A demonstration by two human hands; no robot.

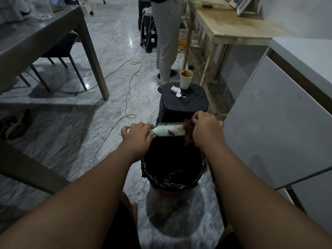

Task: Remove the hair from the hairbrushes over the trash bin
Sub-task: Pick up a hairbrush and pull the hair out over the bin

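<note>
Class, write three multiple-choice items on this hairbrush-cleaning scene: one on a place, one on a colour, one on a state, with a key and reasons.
1. Where does the paper cup stand?
A. on the black stool
B. on the floor
C. in the trash bin

2. What colour is the hairbrush?
A. red
B. pale mint
C. black

3. What is the right hand doing?
A. hanging free
B. holding the cup
C. pinching a hair clump at the brush tip

Key: 1 A, the cup rests on the stool top. 2 B, the brush body looks pale green-white. 3 C, its fingers close on brown hair over the trash bin; the left hand holds the handle.
</note>
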